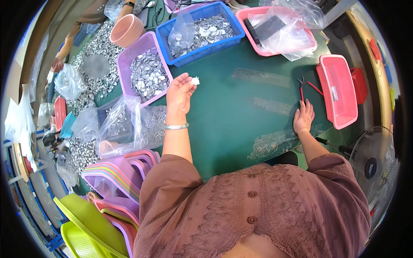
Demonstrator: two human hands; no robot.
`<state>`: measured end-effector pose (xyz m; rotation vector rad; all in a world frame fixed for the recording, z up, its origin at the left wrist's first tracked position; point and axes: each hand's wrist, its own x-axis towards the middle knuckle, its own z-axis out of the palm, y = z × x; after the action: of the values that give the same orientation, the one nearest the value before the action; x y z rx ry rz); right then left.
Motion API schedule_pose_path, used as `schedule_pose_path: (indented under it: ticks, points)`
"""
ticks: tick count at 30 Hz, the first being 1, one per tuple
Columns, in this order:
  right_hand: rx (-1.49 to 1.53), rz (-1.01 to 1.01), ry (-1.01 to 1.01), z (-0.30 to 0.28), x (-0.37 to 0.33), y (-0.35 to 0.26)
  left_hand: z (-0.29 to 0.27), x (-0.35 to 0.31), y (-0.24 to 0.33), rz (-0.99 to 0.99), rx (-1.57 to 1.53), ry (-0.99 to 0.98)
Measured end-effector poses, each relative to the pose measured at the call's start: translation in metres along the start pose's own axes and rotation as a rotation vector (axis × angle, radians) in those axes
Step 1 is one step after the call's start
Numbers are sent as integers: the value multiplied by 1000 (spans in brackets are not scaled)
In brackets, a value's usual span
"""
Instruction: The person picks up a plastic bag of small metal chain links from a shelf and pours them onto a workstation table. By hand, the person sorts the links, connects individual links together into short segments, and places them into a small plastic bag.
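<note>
Over the green table my left hand (179, 95) pinches a small shiny whitish metal piece (195, 81) between thumb and fingertips. Its exact kind is too small to make out. My right hand (304, 117) lies at the table's right side with its fingers stretched out, the fingertips at the handle end of red-handled pliers (302, 89). The pliers rest on the table with their jaws pointing away from me and their handles spread. Beside my left hand stands a purple basket (123, 73) of flat silvery metal pieces.
A blue basket (178, 60) of metal pieces and a pink basket (262, 51) with plastic bags stand at the back. To the right are an upright pink bin (342, 92) and a fan (371, 167). Stacked baskets (112, 176) crowd the left; another person's hand (57, 65) shows beyond.
</note>
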<state>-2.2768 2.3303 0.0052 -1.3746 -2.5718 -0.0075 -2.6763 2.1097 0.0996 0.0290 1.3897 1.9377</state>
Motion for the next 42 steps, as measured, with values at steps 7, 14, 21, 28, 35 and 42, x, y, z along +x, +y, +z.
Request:
schedule_pose_path:
  ticks: [7, 14, 21, 28, 35, 42]
  points:
    - [20, -10, -6, 0, 1, 1, 10, -17, 12, 95, -30, 5]
    - [19, -22, 23, 4, -1, 4, 8, -12, 5, 137, -50, 74]
    - [46, -22, 15, 0, -1, 1, -4, 7, -7, 36, -433, -57]
    - [32, -20, 16, 1, -1, 2, -1, 6, -12, -34, -815, -284]
    - [18, -19, 11, 1, -2, 3, 0, 10, -12, -7, -867, -347]
    - [23, -25, 1, 0, 0, 2, -15, 25, -27, -110, -806, -200]
